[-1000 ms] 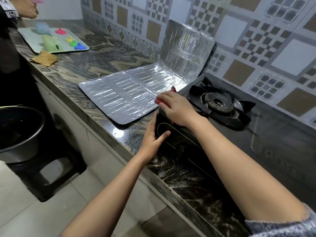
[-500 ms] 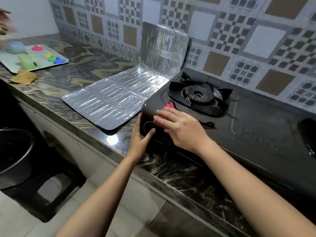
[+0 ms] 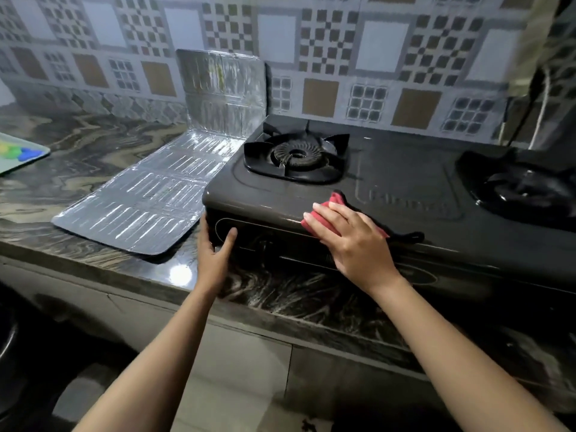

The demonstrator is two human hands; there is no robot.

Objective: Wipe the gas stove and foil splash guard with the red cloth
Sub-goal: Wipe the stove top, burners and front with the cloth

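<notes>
Fingers (image 3: 322, 218) of right hand (image 3: 355, 241) straight, pressing red cloth (image 3: 336, 201) on gas stove (image 3: 389, 163) front edge, centre frame. Left hand (image 3: 213, 254) open, touching stove's left corner. Embossed lettering (image 3: 408, 203) unreadable. Foil splash guard (image 3: 146, 207) left of stove.

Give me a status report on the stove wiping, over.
Left hand braces front left corner of gas stove. Right hand flat, pressing red cloth on stove's front edge. Foil splash guard lies left of stove. Left burner just beyond cloth.
</notes>
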